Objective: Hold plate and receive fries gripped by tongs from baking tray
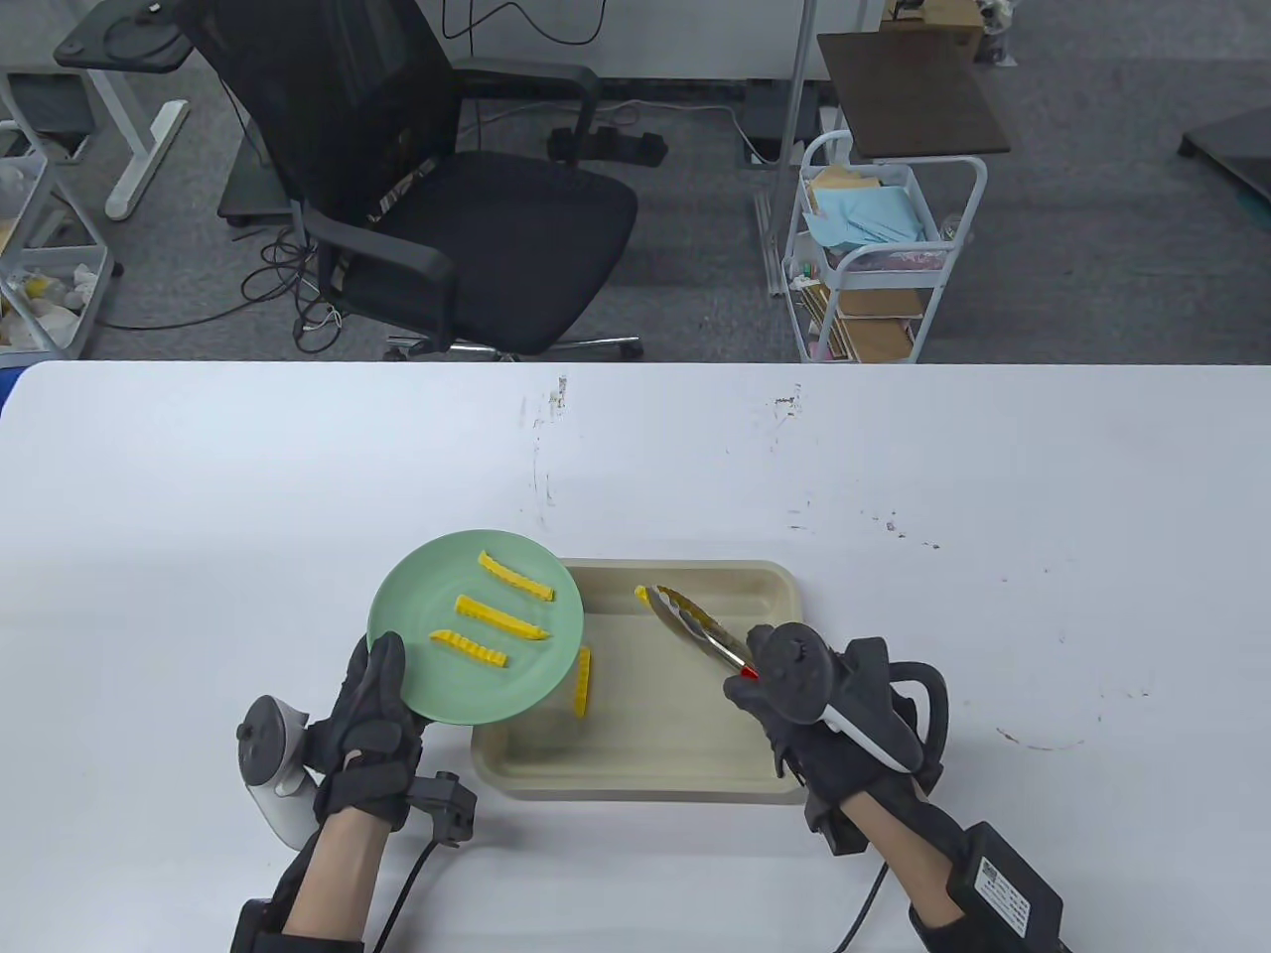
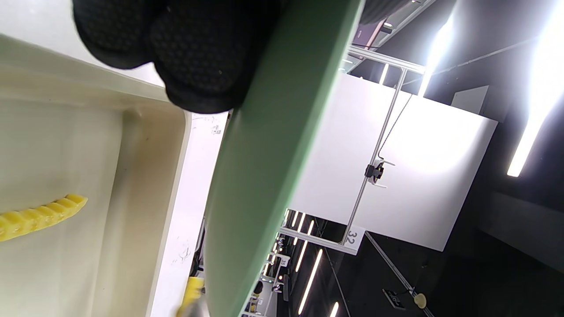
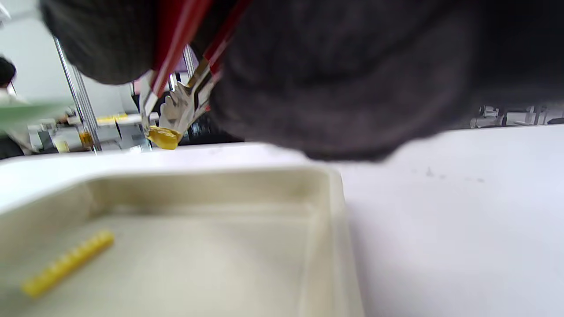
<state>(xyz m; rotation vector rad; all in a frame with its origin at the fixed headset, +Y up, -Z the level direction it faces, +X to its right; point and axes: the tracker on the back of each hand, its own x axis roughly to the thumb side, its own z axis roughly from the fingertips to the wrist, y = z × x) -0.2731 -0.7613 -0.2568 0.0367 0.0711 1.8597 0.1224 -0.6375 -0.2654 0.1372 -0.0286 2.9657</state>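
My left hand [image 1: 372, 720] grips the near-left rim of a green plate [image 1: 412, 611] and holds it above the tray's left edge. Three yellow crinkle fries [image 1: 499, 617] lie on the plate. The plate's underside shows in the left wrist view [image 2: 273, 154]. My right hand [image 1: 794, 695] grips metal tongs [image 1: 700, 627] with red handles. The tongs pinch a fry [image 1: 642, 595] at their tips, lifted above the beige baking tray [image 1: 755, 581]. That fry shows in the right wrist view [image 3: 163, 137]. One fry [image 1: 582, 680] lies in the tray, partly under the plate's edge.
The white table [image 1: 993, 556] spreads wide around the tray. A black office chair [image 1: 437, 199] and a white cart [image 1: 874, 258] stand beyond the table's far edge.
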